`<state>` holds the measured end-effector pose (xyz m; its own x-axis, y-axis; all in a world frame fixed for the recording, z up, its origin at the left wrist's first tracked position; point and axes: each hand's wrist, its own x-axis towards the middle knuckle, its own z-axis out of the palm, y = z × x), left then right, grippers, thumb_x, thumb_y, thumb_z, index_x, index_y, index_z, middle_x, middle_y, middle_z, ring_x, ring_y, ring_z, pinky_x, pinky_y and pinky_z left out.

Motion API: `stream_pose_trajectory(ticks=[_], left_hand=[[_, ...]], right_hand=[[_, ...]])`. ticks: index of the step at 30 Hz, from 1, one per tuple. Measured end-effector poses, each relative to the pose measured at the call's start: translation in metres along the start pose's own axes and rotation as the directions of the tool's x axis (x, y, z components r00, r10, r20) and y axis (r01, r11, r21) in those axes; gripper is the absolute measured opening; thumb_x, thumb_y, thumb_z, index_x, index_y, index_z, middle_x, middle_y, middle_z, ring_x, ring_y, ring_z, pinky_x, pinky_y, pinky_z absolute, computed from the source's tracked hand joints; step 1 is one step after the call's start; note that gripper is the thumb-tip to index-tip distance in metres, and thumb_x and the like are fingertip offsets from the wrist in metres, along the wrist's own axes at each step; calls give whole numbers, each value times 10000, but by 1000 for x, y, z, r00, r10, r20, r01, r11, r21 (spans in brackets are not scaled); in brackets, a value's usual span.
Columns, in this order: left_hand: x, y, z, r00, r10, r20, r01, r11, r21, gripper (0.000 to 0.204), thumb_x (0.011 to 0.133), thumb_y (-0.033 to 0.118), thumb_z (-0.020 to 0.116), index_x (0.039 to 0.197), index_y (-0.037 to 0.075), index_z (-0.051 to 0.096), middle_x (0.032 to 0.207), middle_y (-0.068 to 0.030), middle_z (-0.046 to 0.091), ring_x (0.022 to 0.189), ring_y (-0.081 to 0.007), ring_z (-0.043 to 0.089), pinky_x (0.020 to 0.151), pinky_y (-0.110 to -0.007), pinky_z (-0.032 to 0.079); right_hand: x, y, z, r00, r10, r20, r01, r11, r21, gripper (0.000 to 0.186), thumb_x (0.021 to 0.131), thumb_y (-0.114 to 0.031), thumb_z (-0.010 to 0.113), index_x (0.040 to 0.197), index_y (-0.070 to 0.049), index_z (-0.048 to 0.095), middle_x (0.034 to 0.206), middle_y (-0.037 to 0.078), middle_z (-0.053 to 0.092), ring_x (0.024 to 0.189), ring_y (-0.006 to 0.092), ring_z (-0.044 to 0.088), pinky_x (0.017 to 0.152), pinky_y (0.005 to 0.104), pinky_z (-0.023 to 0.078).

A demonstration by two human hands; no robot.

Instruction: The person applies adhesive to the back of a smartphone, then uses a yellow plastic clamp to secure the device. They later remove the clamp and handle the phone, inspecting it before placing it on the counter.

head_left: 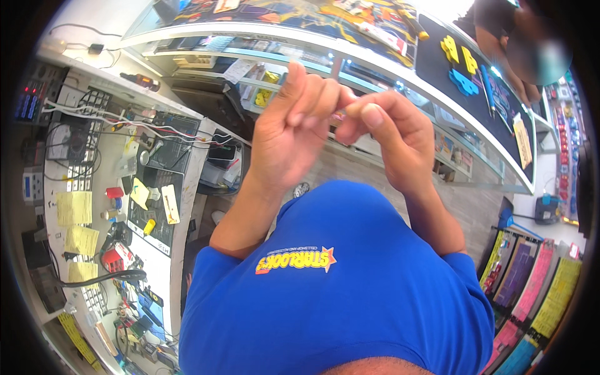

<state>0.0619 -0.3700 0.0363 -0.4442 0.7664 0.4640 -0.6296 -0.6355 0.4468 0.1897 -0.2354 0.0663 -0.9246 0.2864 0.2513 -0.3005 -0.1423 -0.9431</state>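
My left hand [289, 128] is raised in front of my blue shirt, its palm toward me and its fingers curled. Beside it, my right hand [405, 134] is closed in a pinch, thumb against the bent forefinger. The fingertips of both hands meet in the middle, above the floor between the workbench and the glass counter. Whatever lies between them, if anything, is too small or hidden to make out.
A glass display counter [350, 47] runs across the front, with yellow clips [459, 53] and blue clips [464, 82] on a dark mat. To the left stands a cluttered workbench [178, 275] with cables and tools. Another person's arm [497, 47] rests at the far right.
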Motion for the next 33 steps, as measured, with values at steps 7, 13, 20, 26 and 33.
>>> stream_pose_trajectory(ticks=[7, 13, 20, 26, 33], left_hand=[[-13, 10, 22, 997, -17, -80, 0, 979, -203, 310, 1156, 343, 377, 1087, 122, 583, 1121, -51, 542, 1311, -281, 503, 1139, -440, 386], [-19, 17, 7, 983, 100, -157, -91, 994, 59, 369, 1156, 318, 378, 846, 171, 515, 857, 0, 469, 1072, -230, 527, 1098, -430, 396], [-24, 21, -8, 979, 82, -185, -86, 996, -14, 435, 1153, 332, 402, 750, 182, 467, 777, 17, 421, 968, -205, 522, 1072, -417, 407], [-20, 27, 17, 870, -24, -492, -45, 991, -129, 482, 1159, 349, 391, 713, 178, 457, 802, 4, 442, 962, -203, 519, 1055, -437, 416], [-29, 21, -17, 983, -99, -154, 34, 924, -381, 561, 1125, 557, 343, 731, 172, 454, 826, -30, 441, 932, -240, 538, 978, -428, 425]], right_hand=[[-1, -1, 2, 999, -39, 25, 39, 999, -33, 224, 1085, -173, 610, 1094, 30, 702, 907, 107, 745, 845, 141, 697, 802, 291, 548], [-7, 6, 3, 1000, 20, -7, -20, 996, -84, 227, 1081, -181, 617, 1094, 27, 707, 880, 105, 751, 823, 139, 702, 800, 290, 547], [-23, 24, 2, 992, 118, -52, -122, 989, -87, 242, 1088, -199, 608, 1082, 18, 715, 881, 95, 752, 828, 129, 698, 796, 283, 542], [-32, 33, 3, 983, 170, -76, -177, 979, -98, 257, 1098, -216, 593, 1084, 6, 721, 893, 84, 751, 823, 122, 690, 790, 279, 539], [-36, 36, 4, 984, 135, -116, -148, 983, -106, 273, 1104, -213, 579, 1124, 22, 717, 945, 107, 760, 871, 142, 713, 832, 294, 559]])
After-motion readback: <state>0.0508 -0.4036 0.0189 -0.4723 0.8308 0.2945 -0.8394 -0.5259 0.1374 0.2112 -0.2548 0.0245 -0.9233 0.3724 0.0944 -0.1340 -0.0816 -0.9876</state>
